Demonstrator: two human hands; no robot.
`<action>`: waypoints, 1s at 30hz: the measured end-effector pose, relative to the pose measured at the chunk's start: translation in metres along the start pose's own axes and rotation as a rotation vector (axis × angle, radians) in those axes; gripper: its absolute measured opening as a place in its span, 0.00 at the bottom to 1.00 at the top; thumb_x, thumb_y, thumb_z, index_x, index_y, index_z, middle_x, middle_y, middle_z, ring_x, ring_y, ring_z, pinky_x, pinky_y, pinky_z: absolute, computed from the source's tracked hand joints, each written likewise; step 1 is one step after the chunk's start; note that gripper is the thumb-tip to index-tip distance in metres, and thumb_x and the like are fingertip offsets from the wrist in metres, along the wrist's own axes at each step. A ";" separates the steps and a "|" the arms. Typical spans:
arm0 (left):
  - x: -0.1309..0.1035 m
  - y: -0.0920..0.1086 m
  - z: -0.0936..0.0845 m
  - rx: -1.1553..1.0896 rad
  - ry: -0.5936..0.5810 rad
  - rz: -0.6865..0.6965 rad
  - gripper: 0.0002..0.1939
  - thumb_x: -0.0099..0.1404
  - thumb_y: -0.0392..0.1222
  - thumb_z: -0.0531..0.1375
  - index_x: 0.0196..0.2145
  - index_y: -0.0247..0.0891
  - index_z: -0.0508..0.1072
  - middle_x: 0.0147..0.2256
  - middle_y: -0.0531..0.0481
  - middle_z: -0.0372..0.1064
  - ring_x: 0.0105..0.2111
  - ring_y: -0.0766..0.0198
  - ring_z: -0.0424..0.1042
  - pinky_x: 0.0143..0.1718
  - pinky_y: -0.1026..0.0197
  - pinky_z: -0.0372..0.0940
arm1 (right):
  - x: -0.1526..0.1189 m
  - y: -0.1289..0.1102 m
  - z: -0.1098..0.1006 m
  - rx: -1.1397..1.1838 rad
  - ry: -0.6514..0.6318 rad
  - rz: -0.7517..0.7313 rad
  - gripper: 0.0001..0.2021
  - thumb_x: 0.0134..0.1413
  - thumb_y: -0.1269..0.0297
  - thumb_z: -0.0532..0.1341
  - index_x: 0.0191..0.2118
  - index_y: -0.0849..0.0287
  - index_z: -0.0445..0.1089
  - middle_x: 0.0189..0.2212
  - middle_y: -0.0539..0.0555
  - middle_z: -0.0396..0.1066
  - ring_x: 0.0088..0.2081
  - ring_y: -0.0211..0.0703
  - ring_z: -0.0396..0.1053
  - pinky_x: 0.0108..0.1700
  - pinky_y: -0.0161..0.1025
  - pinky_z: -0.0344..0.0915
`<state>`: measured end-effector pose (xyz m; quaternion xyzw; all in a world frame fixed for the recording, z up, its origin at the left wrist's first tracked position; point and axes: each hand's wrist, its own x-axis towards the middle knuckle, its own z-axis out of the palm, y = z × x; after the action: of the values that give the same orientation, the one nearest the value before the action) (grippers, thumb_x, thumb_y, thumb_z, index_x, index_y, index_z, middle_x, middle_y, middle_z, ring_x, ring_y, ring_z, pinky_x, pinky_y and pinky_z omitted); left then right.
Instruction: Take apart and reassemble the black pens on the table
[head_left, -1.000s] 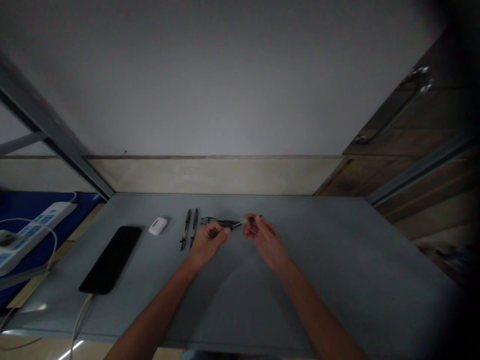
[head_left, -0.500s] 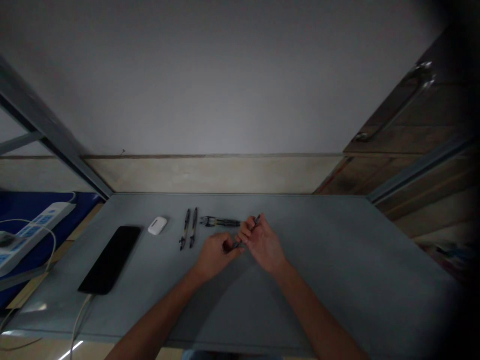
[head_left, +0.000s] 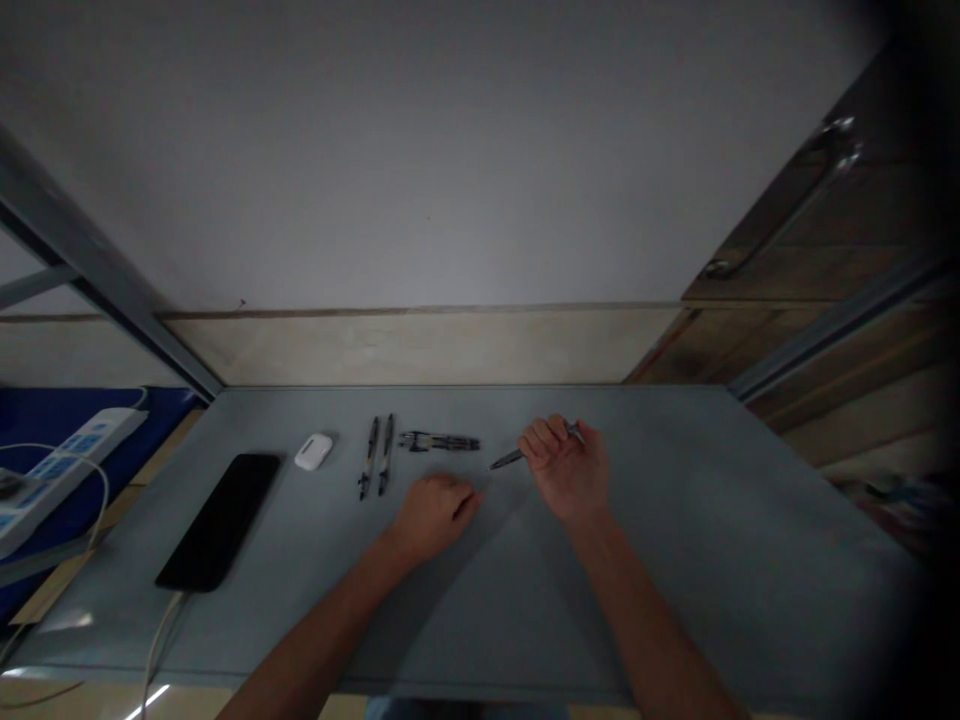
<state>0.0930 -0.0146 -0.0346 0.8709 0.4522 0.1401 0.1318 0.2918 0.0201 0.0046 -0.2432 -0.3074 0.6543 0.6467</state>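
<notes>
A dark pen (head_left: 507, 459) sticks out to the left from my right hand (head_left: 568, 468), whose fingers are wrapped round it above the grey table. My left hand (head_left: 435, 514) is closed, palm down, to the left of that pen's tip; what it holds, if anything, is hidden. Just beyond my left hand, more pens (head_left: 442, 442) lie side by side, pointing sideways. Left of them, two upright-lying pens, one (head_left: 368, 458) and another (head_left: 386, 455), rest roughly parallel with a narrow gap between.
On the grey table (head_left: 712, 560) at the left are a white earbud case (head_left: 313, 451) and a black phone (head_left: 219, 523) with a cable. A white power strip (head_left: 71, 470) lies on a blue surface beyond the left edge. Metal posts rise at both back corners.
My right hand has moved right, away from my left hand, taking the pen with it. My left hand has stayed nearly in place. The pens lying sideways are now fully uncovered.
</notes>
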 end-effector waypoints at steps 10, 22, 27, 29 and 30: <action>0.000 0.005 -0.001 0.014 -0.015 0.018 0.20 0.71 0.47 0.47 0.33 0.38 0.75 0.30 0.46 0.72 0.34 0.59 0.71 0.40 0.58 0.63 | 0.000 0.004 0.002 -0.026 0.009 -0.008 0.20 0.58 0.47 0.49 0.22 0.54 0.51 0.20 0.46 0.40 0.21 0.41 0.43 0.25 0.42 0.51; 0.000 0.003 0.001 0.031 -0.014 0.037 0.19 0.71 0.47 0.47 0.33 0.38 0.74 0.31 0.46 0.73 0.35 0.58 0.71 0.41 0.57 0.63 | 0.000 0.006 0.000 0.063 -0.022 0.004 0.20 0.60 0.48 0.48 0.22 0.54 0.54 0.20 0.47 0.43 0.22 0.40 0.46 0.26 0.42 0.53; 0.000 0.002 0.001 0.047 -0.015 0.040 0.19 0.71 0.47 0.47 0.34 0.37 0.74 0.30 0.46 0.73 0.35 0.59 0.71 0.40 0.58 0.63 | 0.000 0.008 -0.002 0.059 0.004 -0.002 0.19 0.59 0.52 0.50 0.21 0.54 0.52 0.20 0.46 0.41 0.21 0.40 0.44 0.25 0.41 0.52; 0.000 0.002 0.001 0.055 -0.010 0.045 0.19 0.71 0.47 0.47 0.34 0.38 0.74 0.30 0.47 0.73 0.35 0.59 0.71 0.40 0.58 0.63 | 0.001 0.008 -0.003 0.065 0.017 -0.010 0.18 0.59 0.52 0.50 0.21 0.54 0.52 0.20 0.46 0.40 0.21 0.40 0.44 0.25 0.41 0.52; 0.000 0.002 0.002 0.058 -0.008 0.047 0.19 0.71 0.47 0.47 0.33 0.38 0.74 0.30 0.47 0.73 0.35 0.59 0.71 0.40 0.58 0.63 | 0.001 0.008 -0.003 0.071 0.023 -0.011 0.18 0.59 0.52 0.50 0.22 0.54 0.52 0.21 0.46 0.40 0.21 0.40 0.45 0.25 0.40 0.53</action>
<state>0.0949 -0.0156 -0.0354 0.8854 0.4348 0.1266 0.1051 0.2885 0.0215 -0.0028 -0.2260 -0.2780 0.6585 0.6618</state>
